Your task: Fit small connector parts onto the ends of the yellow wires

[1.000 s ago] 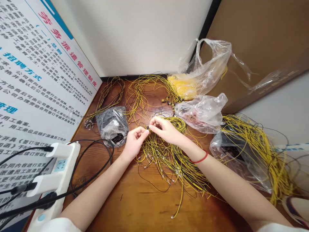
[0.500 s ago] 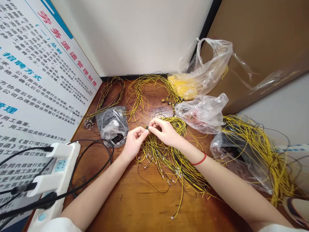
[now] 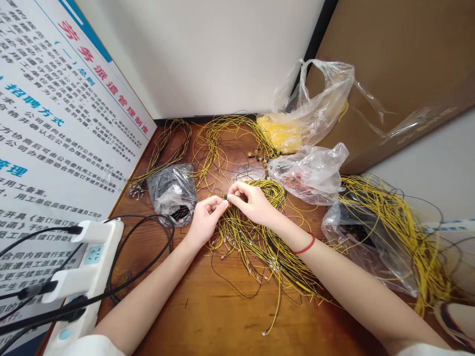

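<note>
Over the middle of the table, my left hand pinches a small black connector between thumb and forefinger. Close against it, my right hand is closed in a pinch too, with a red band on the wrist. Whatever lies between the right fingertips is too small and covered to make out. Beneath both hands spreads a large bundle of yellow and black wires, many with small pale plugs at their ends. Its upper part curls in loops behind my right hand.
A bag of black parts stands to the left, another bag to the right. Further back are a clear bag, a bag with yellow contents and more wires. A power strip with black cables borders the left.
The view has shifted very slightly. Both hands keep the same pinch at the same spot, and the wires and bags lie as before.
</note>
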Available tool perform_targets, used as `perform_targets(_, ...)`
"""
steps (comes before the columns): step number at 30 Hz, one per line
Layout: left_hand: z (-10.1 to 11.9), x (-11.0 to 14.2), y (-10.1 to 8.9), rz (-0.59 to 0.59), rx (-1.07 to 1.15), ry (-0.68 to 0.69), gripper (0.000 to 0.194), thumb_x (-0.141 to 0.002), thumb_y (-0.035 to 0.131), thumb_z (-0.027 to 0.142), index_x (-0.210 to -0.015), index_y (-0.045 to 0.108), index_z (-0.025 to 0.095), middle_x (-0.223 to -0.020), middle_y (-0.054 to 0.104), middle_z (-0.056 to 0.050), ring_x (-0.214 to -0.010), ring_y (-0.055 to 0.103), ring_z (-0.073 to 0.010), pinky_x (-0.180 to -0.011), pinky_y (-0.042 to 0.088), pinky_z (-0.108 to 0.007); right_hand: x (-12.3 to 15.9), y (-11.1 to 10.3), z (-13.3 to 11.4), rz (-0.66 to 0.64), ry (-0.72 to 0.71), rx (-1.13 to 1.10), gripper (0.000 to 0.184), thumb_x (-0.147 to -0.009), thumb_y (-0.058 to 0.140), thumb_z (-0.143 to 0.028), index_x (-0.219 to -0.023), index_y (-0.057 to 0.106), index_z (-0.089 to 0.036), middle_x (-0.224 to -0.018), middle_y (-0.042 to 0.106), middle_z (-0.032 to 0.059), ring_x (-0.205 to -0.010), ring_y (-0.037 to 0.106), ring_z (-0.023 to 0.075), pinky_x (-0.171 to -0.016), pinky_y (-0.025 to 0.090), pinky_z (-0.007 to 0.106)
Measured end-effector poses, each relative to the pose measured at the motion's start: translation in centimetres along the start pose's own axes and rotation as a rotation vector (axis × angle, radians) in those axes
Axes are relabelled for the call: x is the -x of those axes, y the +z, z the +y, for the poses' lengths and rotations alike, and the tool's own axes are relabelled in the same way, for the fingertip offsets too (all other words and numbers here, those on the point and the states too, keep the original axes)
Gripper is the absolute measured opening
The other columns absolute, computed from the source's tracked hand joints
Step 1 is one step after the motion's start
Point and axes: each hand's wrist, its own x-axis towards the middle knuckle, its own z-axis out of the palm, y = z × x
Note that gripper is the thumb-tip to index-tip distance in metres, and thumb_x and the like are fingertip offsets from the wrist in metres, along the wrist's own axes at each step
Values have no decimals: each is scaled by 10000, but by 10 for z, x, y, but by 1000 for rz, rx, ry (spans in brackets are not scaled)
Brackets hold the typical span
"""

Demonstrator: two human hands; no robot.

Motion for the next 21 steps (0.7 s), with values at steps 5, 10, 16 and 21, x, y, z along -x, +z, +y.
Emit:
perform_targets(5,-1,-1,-1,8,16,-21,400,-697,669,546,-647,594,157,-495,381,60,-461,271,-67,-438,200,-223,0,-1,0,9,9,-28,96,-843,554,-248,-772,551,-183,-621,556,-35,-573,447,100,-573,348,254)
perform_targets(10,-7,-3,-2,7,105,-54,412,-708,663,558,-680,623,149,-499,344,66,-434,248,-56,-419,166,-225,1,-2,1,86,-39,-56,108,-846,578,-262,-811,644,-183,-757,662,14,-675,548,125,-651,419,285)
perform_targets(16,-9,-3,-2,6,147,-67,402,-733,660,545,-733,631,144,-491,336,75,-416,256,-50,-404,170,-211,-1,-1,4,140,-41,-158,104,-837,588,-269,-830,656,-190,-842,680,34,-790,610,149,-749,471,323)
perform_targets(21,-9,-3,-1,33,165,-34,369,-741,671,512,-750,618,147,-487,406,67,-430,329,-54,-409,228,-193,0,6,-2,149,89,-334,125,-819,588,-310,-839,582,-187,-729,605,-7,-615,551,107,-608,459,276)
